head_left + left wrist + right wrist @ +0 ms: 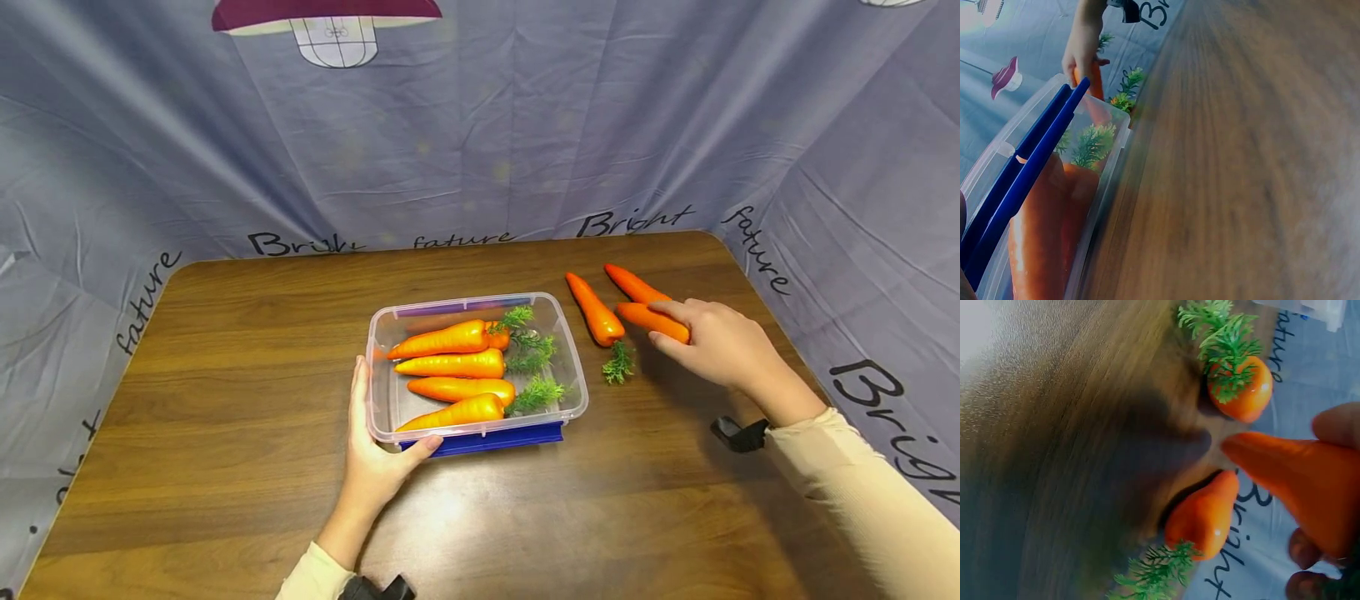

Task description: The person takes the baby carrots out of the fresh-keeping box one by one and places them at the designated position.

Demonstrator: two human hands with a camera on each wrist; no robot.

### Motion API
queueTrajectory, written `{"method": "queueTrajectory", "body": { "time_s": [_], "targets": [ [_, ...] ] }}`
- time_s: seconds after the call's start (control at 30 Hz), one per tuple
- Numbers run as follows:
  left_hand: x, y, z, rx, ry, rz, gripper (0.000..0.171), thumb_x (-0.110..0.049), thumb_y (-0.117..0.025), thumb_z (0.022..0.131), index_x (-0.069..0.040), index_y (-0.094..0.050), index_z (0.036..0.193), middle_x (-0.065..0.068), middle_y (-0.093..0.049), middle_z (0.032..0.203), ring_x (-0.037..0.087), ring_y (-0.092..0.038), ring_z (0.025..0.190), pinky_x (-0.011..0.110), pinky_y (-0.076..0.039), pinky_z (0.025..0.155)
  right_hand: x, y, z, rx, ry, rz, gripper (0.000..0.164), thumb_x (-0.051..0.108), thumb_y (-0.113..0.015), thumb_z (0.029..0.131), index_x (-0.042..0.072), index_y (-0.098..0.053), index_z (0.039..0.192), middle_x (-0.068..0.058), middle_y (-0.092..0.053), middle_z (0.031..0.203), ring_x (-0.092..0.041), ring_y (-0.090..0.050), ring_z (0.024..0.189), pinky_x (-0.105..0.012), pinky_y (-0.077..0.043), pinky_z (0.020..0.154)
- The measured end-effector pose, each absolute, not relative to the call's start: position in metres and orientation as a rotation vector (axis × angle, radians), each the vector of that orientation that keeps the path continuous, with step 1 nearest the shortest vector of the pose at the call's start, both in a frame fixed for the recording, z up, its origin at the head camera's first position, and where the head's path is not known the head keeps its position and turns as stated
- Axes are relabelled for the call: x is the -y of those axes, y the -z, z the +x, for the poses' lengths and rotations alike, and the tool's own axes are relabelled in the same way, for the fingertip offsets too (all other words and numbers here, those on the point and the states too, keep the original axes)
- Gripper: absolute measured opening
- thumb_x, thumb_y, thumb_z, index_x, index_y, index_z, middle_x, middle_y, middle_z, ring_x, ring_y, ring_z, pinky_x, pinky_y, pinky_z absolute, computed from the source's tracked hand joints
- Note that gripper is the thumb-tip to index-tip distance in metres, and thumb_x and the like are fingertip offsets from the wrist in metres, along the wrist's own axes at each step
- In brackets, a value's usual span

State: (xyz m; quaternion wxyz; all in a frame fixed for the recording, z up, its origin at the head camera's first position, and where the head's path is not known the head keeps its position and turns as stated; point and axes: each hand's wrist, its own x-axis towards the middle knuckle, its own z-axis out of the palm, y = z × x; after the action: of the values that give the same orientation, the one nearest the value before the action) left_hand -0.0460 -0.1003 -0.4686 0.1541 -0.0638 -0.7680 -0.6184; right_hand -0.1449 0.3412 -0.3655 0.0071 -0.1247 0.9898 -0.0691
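A clear plastic container (576, 367) with blue clips (487, 440) stands mid-table, with several orange carrots (450, 365) with green tops lying in it. My left hand (375, 467) holds the container's near left corner, fingers along the left wall and thumb at the front rim. To the right of the container, my right hand (723, 346) grips a carrot (1310, 487), its tip pointing left in the head view. Beside that hand lie two more carrots: one (595, 310) nearer the container, and another (633, 282) behind the held one, partly hidden.
The brown wooden table (262, 358) is bordered by a grey-blue printed curtain (465, 150) at the back and sides. A dark wrist mount (738, 434) hangs by the right sleeve, with another (378, 588) at the left wrist.
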Motion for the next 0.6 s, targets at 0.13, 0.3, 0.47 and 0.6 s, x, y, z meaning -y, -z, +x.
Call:
{"method": "queueTrajectory", "body": {
  "time_s": [0.13,0.3,0.47,0.6],
  "targets": [
    [0.099,0.468,-0.046,2.203,1.772,-0.18,0.131,-0.005,-0.093,0.058,-0.027,-0.013,0.16,0.009,-0.009,0.168,0.018,-0.013,0.154,0.014,-0.015,0.121,-0.343,0.37,-0.153,-3.028,0.197,-0.397,0.058,0.048,-0.054,0.097,0.02,-0.048,0.148,-0.023,-0.066,0.124,-0.045,-0.064,0.105,-0.06,-0.05,0.067],
    [0.1,0.468,-0.045,2.203,1.778,-0.172,0.132,-0.005,-0.093,0.058,-0.027,-0.013,0.16,0.008,-0.009,0.168,0.018,-0.013,0.154,0.014,-0.015,0.121,-0.342,0.374,-0.163,-2.969,0.152,-0.387,0.061,0.047,-0.052,0.098,0.022,-0.04,0.153,-0.029,-0.063,0.128,-0.05,-0.063,0.107,-0.06,-0.05,0.068],
    [0.1,0.468,-0.045,2.205,1.78,-0.177,0.132,-0.004,-0.094,0.058,-0.027,-0.013,0.16,0.007,-0.009,0.168,0.018,-0.013,0.154,0.014,-0.015,0.121,-0.34,0.373,-0.168,-2.916,0.122,-0.382,0.063,0.048,-0.048,0.1,0.031,-0.028,0.157,-0.028,-0.058,0.136,-0.052,-0.061,0.111,-0.061,-0.05,0.07],
    [0.099,0.469,-0.046,2.203,1.775,-0.182,0.132,-0.004,-0.094,0.057,-0.027,-0.013,0.16,0.007,-0.009,0.168,0.019,-0.013,0.154,0.014,-0.015,0.121,-0.339,0.374,-0.171,-2.903,0.095,-0.408,0.064,0.049,-0.046,0.101,0.036,-0.021,0.158,-0.031,-0.057,0.135,-0.053,-0.062,0.108,-0.059,-0.051,0.067]
  ]
}}
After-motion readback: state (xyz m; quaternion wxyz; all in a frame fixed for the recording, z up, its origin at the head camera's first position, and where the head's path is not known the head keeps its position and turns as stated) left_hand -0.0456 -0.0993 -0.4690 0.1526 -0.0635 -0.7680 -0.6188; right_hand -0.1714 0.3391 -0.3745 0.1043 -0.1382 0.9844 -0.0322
